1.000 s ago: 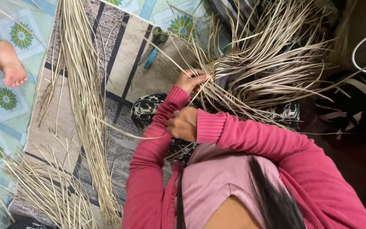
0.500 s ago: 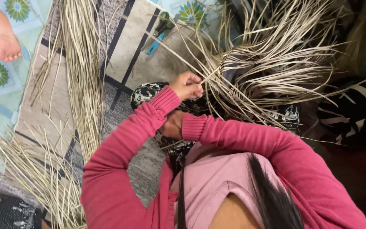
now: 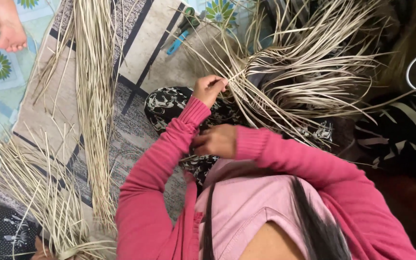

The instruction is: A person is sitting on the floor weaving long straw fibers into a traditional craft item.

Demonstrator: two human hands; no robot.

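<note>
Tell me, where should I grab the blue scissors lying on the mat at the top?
Probably by the blue handles of the scissors, coming from above on the near-left side. The handle end points toward the person and lies flat on the patterned mat, while the dark far end lies toward the tangled straw strips.

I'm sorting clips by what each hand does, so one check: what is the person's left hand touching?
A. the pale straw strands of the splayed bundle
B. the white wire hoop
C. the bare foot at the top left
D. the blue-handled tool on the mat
A: the left hand pinches pale straw strands where the splayed bundle gathers, while the blue-handled tool lies apart on the mat.
</note>
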